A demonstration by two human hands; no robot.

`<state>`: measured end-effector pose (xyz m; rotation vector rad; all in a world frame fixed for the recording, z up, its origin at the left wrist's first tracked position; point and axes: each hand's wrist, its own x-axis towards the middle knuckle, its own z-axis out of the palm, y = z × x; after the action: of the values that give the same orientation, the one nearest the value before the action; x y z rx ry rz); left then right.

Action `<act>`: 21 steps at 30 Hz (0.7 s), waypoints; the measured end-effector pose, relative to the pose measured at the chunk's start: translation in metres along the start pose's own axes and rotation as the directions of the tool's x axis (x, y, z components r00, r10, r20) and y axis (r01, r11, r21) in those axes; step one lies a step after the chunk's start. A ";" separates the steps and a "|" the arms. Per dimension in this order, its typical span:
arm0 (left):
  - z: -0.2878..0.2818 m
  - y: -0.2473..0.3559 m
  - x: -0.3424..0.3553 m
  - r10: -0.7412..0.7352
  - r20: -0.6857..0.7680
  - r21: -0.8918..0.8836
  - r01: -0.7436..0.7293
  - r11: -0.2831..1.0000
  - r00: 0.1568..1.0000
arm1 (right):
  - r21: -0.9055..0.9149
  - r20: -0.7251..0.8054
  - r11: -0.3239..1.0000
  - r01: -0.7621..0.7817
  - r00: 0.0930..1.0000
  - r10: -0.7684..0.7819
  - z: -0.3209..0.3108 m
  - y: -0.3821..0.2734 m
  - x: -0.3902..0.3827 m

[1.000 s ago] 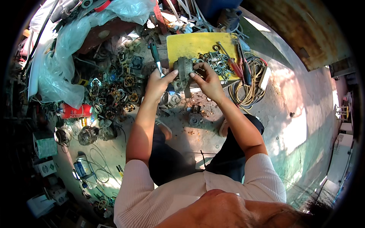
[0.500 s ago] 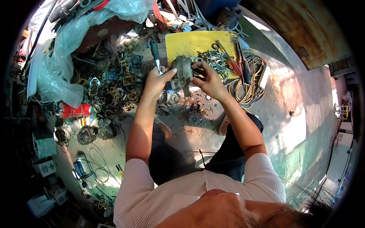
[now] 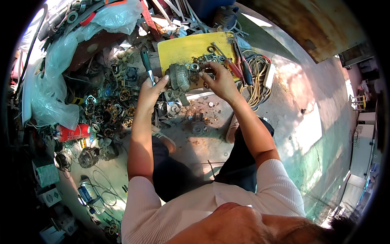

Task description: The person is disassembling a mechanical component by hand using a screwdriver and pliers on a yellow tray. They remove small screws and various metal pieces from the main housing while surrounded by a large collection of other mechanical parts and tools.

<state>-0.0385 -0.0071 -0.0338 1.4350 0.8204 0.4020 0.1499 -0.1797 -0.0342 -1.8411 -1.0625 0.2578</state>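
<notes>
My left hand is closed on a dull grey, ribbed motor housing. A green-handled tool with a bright metal shank points up from the same hand; its tip is hidden. My right hand is at the housing's right end, thumb and fingers curled in a pinch. A small dark round part shows between these fingertips and the housing; whether it is joined to the housing I cannot tell. Behind the hands lies a yellow board bearing several metal rings and small parts, and a red-handled screwdriver.
Pliers lie beside a coiled cable with a white power strip. Motor parts are heaped at left, near clear plastic sheeting and a red can. Small debris lies on the floor between my feet.
The view has shifted, so the scene sits further left. My right fingertips have drawn a little away from the housing's right end, and a small round part shows there. My left hand keeps its hold.
</notes>
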 end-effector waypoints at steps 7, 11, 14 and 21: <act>0.010 0.019 -0.006 0.110 -0.193 -0.015 -0.115 0.993 0.975 | -0.253 -0.182 0.962 -0.099 0.982 0.053 -0.042 0.019 0.014; -0.001 0.027 -0.002 0.442 -0.175 0.264 -0.390 0.882 0.880 | -0.039 -0.232 0.997 0.064 0.970 -0.072 -0.023 -0.005 0.018; 0.010 0.052 -0.010 0.845 0.033 0.680 -0.631 0.373 0.534 | 0.400 -0.277 0.894 0.203 0.956 -0.094 -0.003 -0.035 0.014; 0.023 0.066 -0.024 0.874 0.213 0.538 -0.799 0.268 0.436 | -0.091 0.069 0.915 0.392 0.919 -0.387 -0.026 -0.108 -0.006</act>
<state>-0.0242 -0.0313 0.0342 2.4331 0.1326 1.1652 0.1012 -0.1835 0.0655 -1.6720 -1.4738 0.0100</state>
